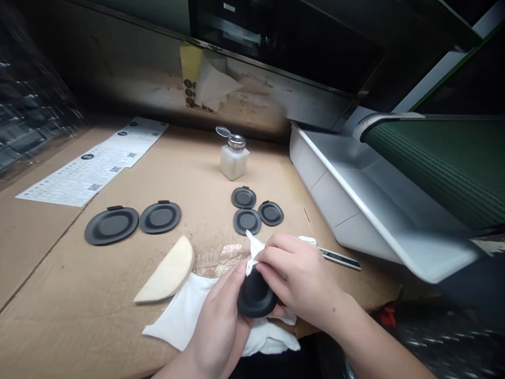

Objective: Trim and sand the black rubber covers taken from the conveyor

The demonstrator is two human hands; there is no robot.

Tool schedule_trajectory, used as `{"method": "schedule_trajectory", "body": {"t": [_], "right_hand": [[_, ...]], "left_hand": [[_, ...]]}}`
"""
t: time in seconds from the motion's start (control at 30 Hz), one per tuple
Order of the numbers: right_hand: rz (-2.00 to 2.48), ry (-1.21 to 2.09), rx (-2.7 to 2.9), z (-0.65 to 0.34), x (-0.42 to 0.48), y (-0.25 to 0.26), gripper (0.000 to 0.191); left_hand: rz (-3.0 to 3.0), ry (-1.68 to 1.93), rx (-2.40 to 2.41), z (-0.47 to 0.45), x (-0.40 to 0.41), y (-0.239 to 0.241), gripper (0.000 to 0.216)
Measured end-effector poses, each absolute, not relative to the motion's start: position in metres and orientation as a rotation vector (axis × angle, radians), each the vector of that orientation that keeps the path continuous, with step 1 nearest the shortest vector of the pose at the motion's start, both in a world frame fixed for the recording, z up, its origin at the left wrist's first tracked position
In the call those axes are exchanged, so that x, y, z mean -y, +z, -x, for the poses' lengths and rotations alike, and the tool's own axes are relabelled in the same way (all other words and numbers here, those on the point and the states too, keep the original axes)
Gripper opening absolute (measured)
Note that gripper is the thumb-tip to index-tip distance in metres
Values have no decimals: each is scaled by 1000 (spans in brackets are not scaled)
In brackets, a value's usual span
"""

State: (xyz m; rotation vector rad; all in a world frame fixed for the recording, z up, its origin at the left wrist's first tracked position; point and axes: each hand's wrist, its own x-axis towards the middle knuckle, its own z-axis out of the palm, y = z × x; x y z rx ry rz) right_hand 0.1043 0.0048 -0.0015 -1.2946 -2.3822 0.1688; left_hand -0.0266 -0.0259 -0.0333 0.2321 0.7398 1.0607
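My left hand [219, 321] grips a small black round cap [255, 296] from below, near the front edge of the cardboard-covered bench [59, 295]. My right hand [298, 276] pinches a white cloth [253, 250] against the top of that cap. Beyond my hands lie three small black caps [247, 220] in a cluster. Two larger black oval lids [111, 225] rest side by side to the left.
A white wipe [183, 316] lies under my left hand, beside a cream half-round pad [168, 271]. A white dispenser bottle [234, 156] with its lid flipped up stands behind. Printed sheets [94, 168] lie far left; a white tray [355, 184] and a green conveyor belt [445, 163] sit right.
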Motion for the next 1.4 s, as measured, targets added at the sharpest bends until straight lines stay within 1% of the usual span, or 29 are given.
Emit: {"method": "schedule_trajectory", "body": {"t": [0.2, 0.4, 0.43, 0.5, 0.57, 0.6, 0.7, 0.83, 0.93, 1.0, 1.13, 1.2, 1.27, 1.33, 1.4], "right_hand": [[1198, -80, 2493, -107, -6, -1, 32], [1220, -79, 2492, -120, -4, -7, 27], [1245, -55, 2470, -123, -4, -6, 26], [1257, 95, 2392, -129, -4, -2, 20], [1204, 253, 2264, -133, -4, 7, 14], [1175, 280, 2196, -134, -3, 12, 13], [1160, 237, 2103, -130, -4, 21, 14], [1205, 282, 2303, -118, -5, 10, 16], [1248, 236, 2394, -111, -6, -2, 20], [1245, 291, 2391, -110, -6, -7, 22], [1263, 356, 2388, -120, -7, -9, 17], [1308, 290, 2381, -132, -9, -4, 15], [1366, 169, 2308, -147, -13, 7, 13], [1408, -44, 2145, -162, -16, 24, 10], [1412, -362, 1943, -174, -19, 42, 9]], "left_hand": [[-349, 986, -740, 24, 26, -26, 23], [-336, 971, -758, 24, 26, -25, 23], [-321, 978, -770, 24, 26, -26, 28], [-318, 964, -772, 25, 26, -27, 38], [-325, 924, -758, 26, 26, -27, 44], [-322, 911, -756, 26, 25, -27, 45], [-303, 920, -772, 25, 24, -27, 41], [-328, 971, -740, 24, 25, -26, 21], [-305, 999, -742, 22, 25, -26, 19], [-292, 986, -764, 22, 26, -26, 17], [-289, 990, -778, 22, 25, -25, 20], [-249, 1003, -777, 22, 25, -23, 24], [-218, 1004, -787, 24, 25, -22, 36], [-226, 989, -797, 25, 23, -21, 40], [-248, 973, -797, 25, 22, -20, 40]]}}
